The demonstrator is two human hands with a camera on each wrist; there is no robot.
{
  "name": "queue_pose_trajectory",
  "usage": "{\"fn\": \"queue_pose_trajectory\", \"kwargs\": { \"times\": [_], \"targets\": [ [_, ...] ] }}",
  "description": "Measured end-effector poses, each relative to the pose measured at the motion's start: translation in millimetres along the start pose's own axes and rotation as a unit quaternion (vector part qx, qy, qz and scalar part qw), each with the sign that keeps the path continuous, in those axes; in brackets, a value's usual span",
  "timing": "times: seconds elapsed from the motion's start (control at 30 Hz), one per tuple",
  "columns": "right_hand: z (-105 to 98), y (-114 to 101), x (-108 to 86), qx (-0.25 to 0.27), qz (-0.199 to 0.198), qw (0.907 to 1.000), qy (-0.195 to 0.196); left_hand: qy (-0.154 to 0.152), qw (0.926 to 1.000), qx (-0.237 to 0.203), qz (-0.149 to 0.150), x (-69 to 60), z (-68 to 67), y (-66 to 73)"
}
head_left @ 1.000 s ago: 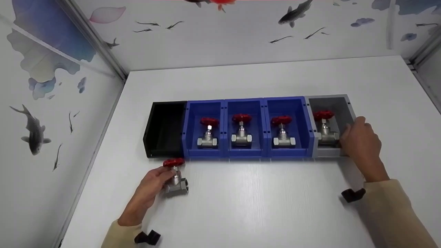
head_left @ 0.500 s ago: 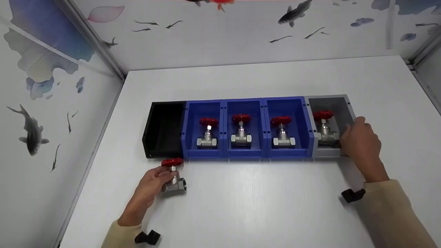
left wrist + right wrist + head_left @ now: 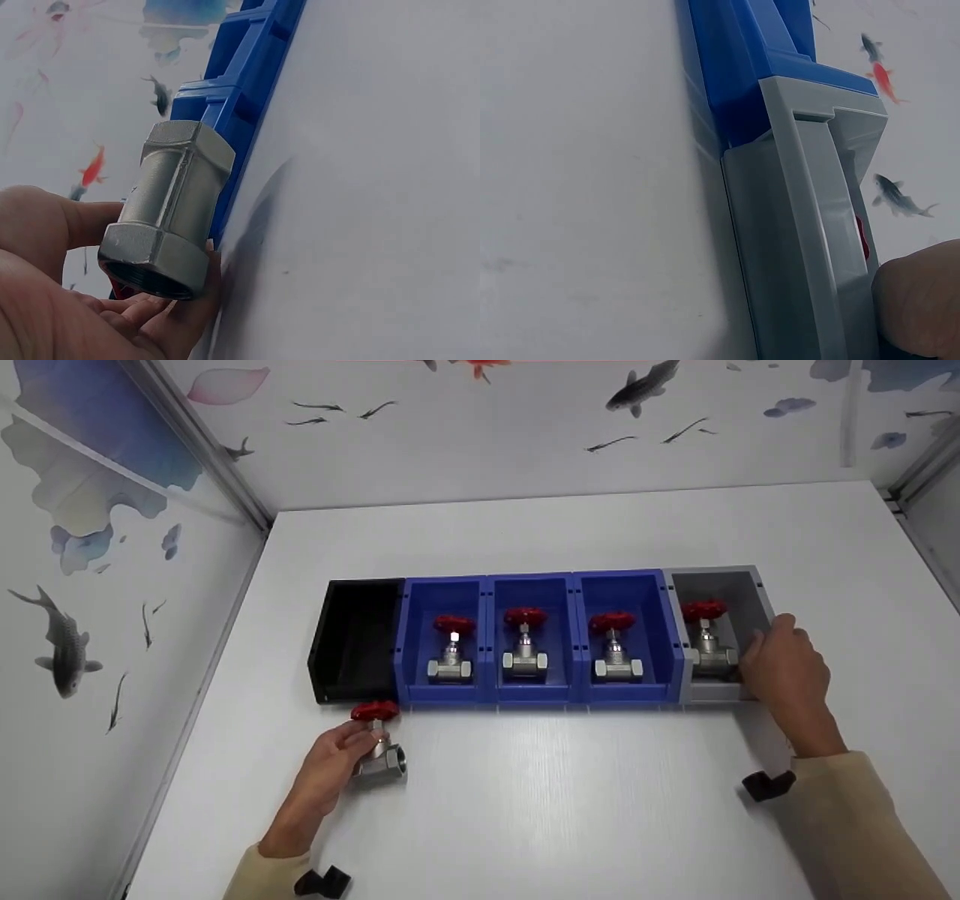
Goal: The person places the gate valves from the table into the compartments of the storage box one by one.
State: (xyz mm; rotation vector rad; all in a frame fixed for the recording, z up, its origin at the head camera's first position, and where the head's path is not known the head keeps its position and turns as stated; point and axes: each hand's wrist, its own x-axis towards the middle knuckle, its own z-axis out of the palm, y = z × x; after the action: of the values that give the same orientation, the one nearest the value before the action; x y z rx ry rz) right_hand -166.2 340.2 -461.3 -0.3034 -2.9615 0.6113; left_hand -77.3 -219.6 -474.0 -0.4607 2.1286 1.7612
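My left hand holds a valve with a red handwheel by its stem, in front of the black bin. In the left wrist view the steel valve body shows its hexagonal ends, one opening facing the camera; the handwheel is mostly hidden behind. At the row's right end, my right hand grips the right side wall of the grey bin. Inside that bin stands another red-wheeled valve. The right wrist view shows the grey bin's front and part of my hand.
Three blue bins join the black and grey ones in a row. Each holds one upright valve: the left one, the middle one and the right one. White table surface lies in front; printed walls enclose the back and left.
The valve in my left hand has shifted slightly left and turned a little, its pipe opening now more toward the head camera. My right hand has stayed in place.
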Motion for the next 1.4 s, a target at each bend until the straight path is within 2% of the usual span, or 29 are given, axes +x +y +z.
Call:
{"fn": "queue_pose_trajectory", "kwargs": {
  "times": [0.3,0.6,0.83,1.03,1.4],
  "targets": [
    [-0.4,0.2,1.2,0.0,0.006,1.0,-0.007,-0.001,0.9999,-0.001,0.015,-3.3,-2.2,0.9],
    [1.6,1.2,1.1,0.002,0.009,0.9999,-0.009,-0.016,0.9998,-0.005,0.012,-4.3,-4.9,3.2],
    [0.3,0.2,0.5,0.002,0.011,0.9999,-0.011,-0.007,1.0,0.001,0.0,-7.2,-9.5,9.7],
    [0.1,0.0,-0.2,0.005,0.004,1.0,-0.003,0.006,0.9999,0.014,0.005,-7.0,-11.2,11.7],
    [0.1,0.5,-0.9,0.006,-0.005,0.9999,0.007,0.011,0.9999,-0.002,0.012,-7.5,-13.5,16.9]
  ]
}}
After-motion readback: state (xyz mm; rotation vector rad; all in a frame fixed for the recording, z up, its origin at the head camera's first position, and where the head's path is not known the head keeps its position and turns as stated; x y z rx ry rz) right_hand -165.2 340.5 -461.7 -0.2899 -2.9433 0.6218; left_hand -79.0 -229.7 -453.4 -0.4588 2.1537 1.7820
